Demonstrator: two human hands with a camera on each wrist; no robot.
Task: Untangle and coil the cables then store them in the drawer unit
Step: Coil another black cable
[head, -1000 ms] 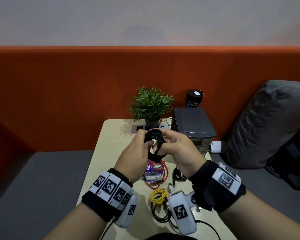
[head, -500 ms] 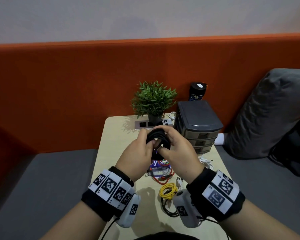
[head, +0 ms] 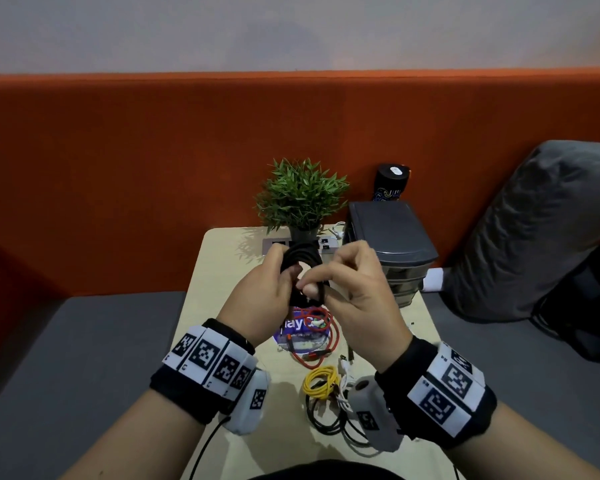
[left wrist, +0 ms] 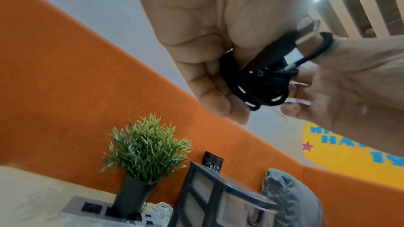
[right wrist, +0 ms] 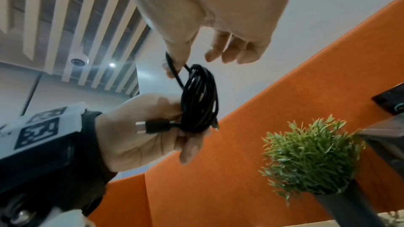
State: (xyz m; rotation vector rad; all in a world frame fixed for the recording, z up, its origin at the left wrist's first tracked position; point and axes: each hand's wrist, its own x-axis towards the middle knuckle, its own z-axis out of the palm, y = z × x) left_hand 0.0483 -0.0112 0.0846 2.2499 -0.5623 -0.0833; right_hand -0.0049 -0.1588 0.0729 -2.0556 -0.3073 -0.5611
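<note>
A coiled black cable (head: 302, 261) (left wrist: 260, 84) (right wrist: 200, 97) hangs in the air over the small beige table (head: 219, 271). My left hand (head: 267, 289) (right wrist: 153, 127) grips the coil, with a silver plug (right wrist: 142, 127) sticking out across its palm. My right hand (head: 347, 289) (right wrist: 179, 58) pinches the cable's loose end between thumb and forefinger, the other fingers spread. The grey drawer unit (head: 388, 244) stands at the table's back right, its drawers closed.
On the table lie a red cable (head: 312, 344) on a purple packet, a yellow coil (head: 319, 381), and loose black and white cables near the front edge. A potted plant (head: 302, 199) and a socket plate stand at the back. A grey cushion (head: 534, 230) lies right.
The head view has tilted down and moved closer. My right hand has shifted from cupping the coil to pinching its loose end, fingers spreading. My left hand keeps hold of the coil.
</note>
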